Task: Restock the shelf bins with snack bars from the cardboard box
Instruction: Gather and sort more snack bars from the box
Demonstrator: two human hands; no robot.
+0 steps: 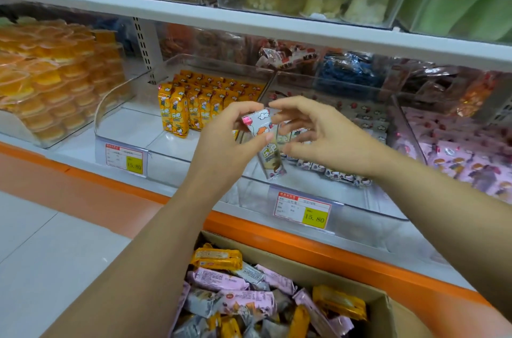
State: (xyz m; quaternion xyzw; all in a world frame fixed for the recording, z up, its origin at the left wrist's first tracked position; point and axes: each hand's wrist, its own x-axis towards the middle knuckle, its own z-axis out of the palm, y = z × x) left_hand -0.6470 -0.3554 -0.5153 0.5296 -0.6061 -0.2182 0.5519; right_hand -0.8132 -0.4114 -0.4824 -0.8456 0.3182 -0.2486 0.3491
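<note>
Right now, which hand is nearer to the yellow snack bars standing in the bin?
Left. The left hand is just right of the yellow snack bars; the right hand is farther right, beyond the grey snack bar both hands hold.

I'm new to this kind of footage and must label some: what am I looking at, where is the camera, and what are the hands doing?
There is no machine: a person works with bare hands, and the one picture comes from a wide-angle camera worn on their head, looking forward and down. The left hand and right hand pinch one grey snack bar between them, in front of a clear shelf bin that holds matching grey bars. The bin to its left has orange bars; the one to its right, pink bars. Below, an open cardboard box holds mixed orange, pink and grey bars.
</note>
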